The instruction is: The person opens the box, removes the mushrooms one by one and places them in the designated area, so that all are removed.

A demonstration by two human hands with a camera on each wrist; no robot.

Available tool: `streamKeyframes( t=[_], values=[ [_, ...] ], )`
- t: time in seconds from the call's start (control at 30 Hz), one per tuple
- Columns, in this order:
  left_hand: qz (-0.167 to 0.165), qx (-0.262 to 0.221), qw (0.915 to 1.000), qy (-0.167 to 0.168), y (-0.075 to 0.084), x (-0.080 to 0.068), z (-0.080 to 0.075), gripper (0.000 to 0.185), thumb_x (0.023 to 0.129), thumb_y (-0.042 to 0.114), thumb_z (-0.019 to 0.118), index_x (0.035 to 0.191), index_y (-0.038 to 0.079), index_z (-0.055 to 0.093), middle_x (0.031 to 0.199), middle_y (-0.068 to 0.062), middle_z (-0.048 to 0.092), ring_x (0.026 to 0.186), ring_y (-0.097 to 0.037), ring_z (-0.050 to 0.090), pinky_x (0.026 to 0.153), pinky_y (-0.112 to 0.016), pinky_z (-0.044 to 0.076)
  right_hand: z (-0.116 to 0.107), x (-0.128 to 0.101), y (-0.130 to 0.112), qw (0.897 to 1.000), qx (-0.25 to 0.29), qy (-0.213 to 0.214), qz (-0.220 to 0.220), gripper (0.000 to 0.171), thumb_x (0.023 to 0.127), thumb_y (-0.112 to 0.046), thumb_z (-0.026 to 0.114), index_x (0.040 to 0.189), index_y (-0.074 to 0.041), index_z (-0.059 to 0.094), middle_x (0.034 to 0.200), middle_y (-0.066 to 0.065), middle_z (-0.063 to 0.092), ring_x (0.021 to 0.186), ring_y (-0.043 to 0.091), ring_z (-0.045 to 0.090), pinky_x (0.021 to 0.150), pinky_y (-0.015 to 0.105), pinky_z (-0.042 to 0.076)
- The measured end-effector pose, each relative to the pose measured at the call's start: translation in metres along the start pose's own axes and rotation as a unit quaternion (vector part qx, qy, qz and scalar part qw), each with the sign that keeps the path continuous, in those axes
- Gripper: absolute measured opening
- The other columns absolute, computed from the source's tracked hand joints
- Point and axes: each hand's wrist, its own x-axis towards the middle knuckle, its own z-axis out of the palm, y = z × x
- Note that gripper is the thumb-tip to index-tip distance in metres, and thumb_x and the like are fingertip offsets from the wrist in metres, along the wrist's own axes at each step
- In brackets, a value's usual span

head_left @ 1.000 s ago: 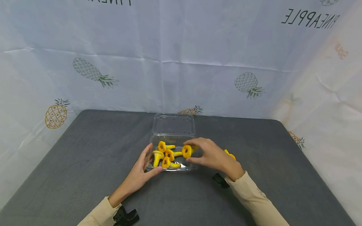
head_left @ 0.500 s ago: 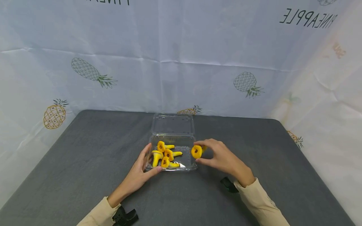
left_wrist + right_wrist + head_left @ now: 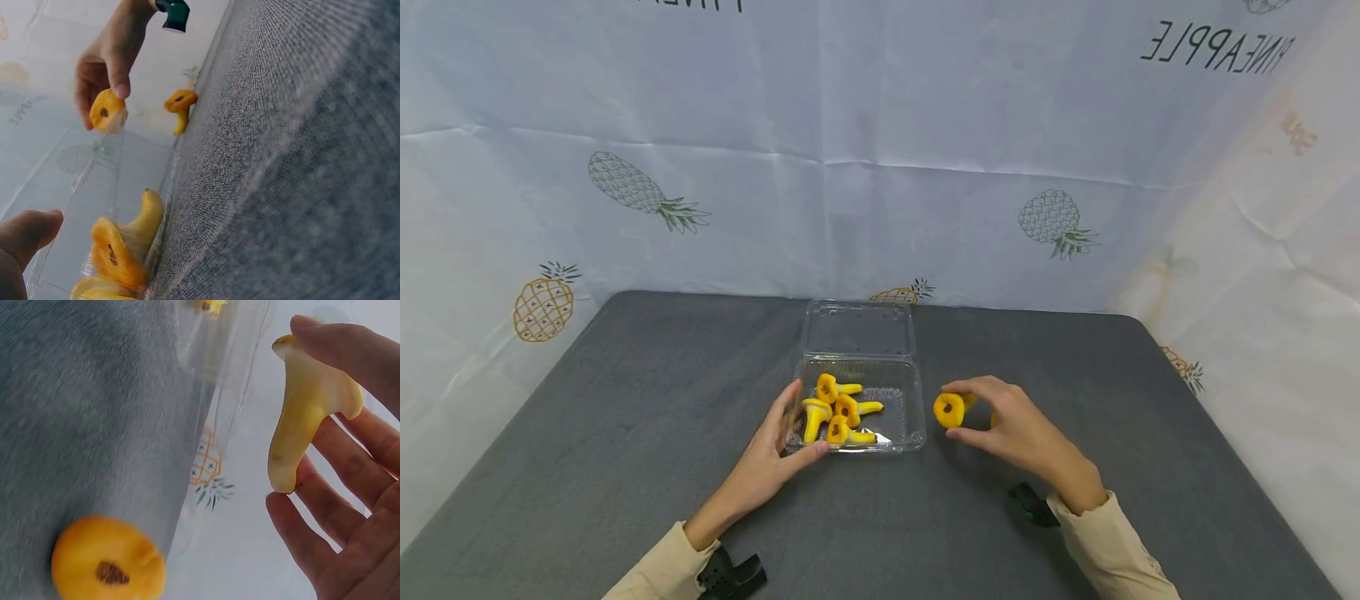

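A clear plastic clamshell container (image 3: pixel 897 417) stands with its lid (image 3: pixel 859 329) raised at the back. Several yellow chanterelle mushrooms (image 3: pixel 857 408) lie in its left part. My left hand (image 3: pixel 763 458) holds the container's left front corner, thumb at the front rim and fingers along the side wall. To the right of the container, my right hand (image 3: pixel 1018 429) pinches another chanterelle (image 3: pixel 949 410) between thumb and fingers; the right wrist view shows its pale stem (image 3: pixel 290 450). One more chanterelle (image 3: pixel 181 100) rests on the table, largely hidden behind the right hand in the head view.
The grey cloth-like table top (image 3: pixel 685 367) runs back to a hanging curtain (image 3: pixel 760 225) with printed pineapples. A curtain also borders the right side (image 3: pixel 1285 333). Each wrist wears a dark device, such as the one by the left sleeve (image 3: pixel 730 575).
My right hand has moved right with its chanterelle, from over the container's right part to outside it. The left hand and container have stayed in place.
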Motion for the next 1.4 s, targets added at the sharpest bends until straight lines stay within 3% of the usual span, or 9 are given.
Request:
streamKeyframes(
  t=[0.27, 0.57, 0.87, 1.0, 1.2, 1.4],
  values=[
    [0.009, -0.003, 1.0, 0.002, 0.0, 0.0, 0.0, 0.094, 0.093, 0.021, 0.07, 0.16, 0.01, 0.005, 0.166, -0.02, 0.006, 0.15, -0.046, 0.018, 0.121, -0.059, 0.024, -0.009, -0.013, 0.012, 1.0, 0.001, 0.015, 0.011, 0.05, 0.078, -0.018, 0.085, 0.124, -0.01, 0.066, 0.121, 0.003, 0.07, 0.106, 0.022, 0.066, 0.085, 0.048, 0.058],
    [0.006, -0.007, 1.0, 0.001, 0.0, 0.0, 0.0, 0.094, 0.093, 0.021, 0.07, 0.16, 0.01, 0.005, 0.167, -0.02, 0.006, 0.15, -0.045, 0.018, 0.121, -0.06, 0.024, -0.017, -0.026, 0.022, 0.998, -0.028, 0.049, -0.008, 0.051, 0.074, -0.014, 0.088, 0.121, -0.008, 0.067, 0.119, 0.005, 0.071, 0.107, 0.027, 0.066, 0.087, 0.05, 0.057],
    [0.006, -0.006, 1.0, 0.0, 0.0, 0.0, 0.0, 0.094, 0.093, 0.021, 0.07, 0.16, 0.012, 0.005, 0.167, -0.019, 0.005, 0.15, -0.045, 0.019, 0.121, -0.059, 0.024, -0.026, -0.035, 0.033, 0.995, -0.052, 0.08, -0.004, 0.055, 0.07, -0.013, 0.09, 0.119, -0.007, 0.067, 0.117, 0.004, 0.071, 0.098, 0.018, 0.065, 0.082, 0.047, 0.057],
    [0.004, -0.005, 1.0, 0.0, 0.0, 0.0, 0.001, 0.094, 0.094, 0.022, 0.07, 0.16, 0.012, 0.005, 0.167, -0.018, 0.005, 0.151, -0.044, 0.018, 0.121, -0.059, 0.024, -0.032, -0.037, 0.035, 0.995, -0.06, 0.078, 0.01, 0.054, 0.071, -0.013, 0.089, 0.121, -0.008, 0.068, 0.118, 0.004, 0.071, 0.096, 0.016, 0.063, 0.082, 0.047, 0.054],
    [-0.003, -0.007, 1.0, -0.004, 0.001, 0.0, 0.001, 0.094, 0.094, 0.024, 0.07, 0.16, 0.013, 0.005, 0.167, -0.017, 0.004, 0.151, -0.044, 0.017, 0.121, -0.06, 0.023, -0.037, -0.042, 0.043, 0.996, -0.054, 0.067, 0.024, 0.052, 0.074, -0.012, 0.087, 0.121, -0.007, 0.067, 0.119, 0.007, 0.07, 0.104, 0.026, 0.062, 0.085, 0.054, 0.053],
    [0.001, -0.007, 1.0, -0.004, 0.001, 0.0, 0.0, 0.093, 0.094, 0.023, 0.07, 0.16, 0.013, 0.005, 0.167, -0.018, 0.005, 0.151, -0.044, 0.017, 0.121, -0.06, 0.023, -0.045, -0.045, 0.046, 0.996, -0.061, 0.058, 0.042, 0.051, 0.074, -0.012, 0.087, 0.121, -0.008, 0.067, 0.118, 0.007, 0.07, 0.103, 0.029, 0.063, 0.083, 0.052, 0.054]
  ],
)
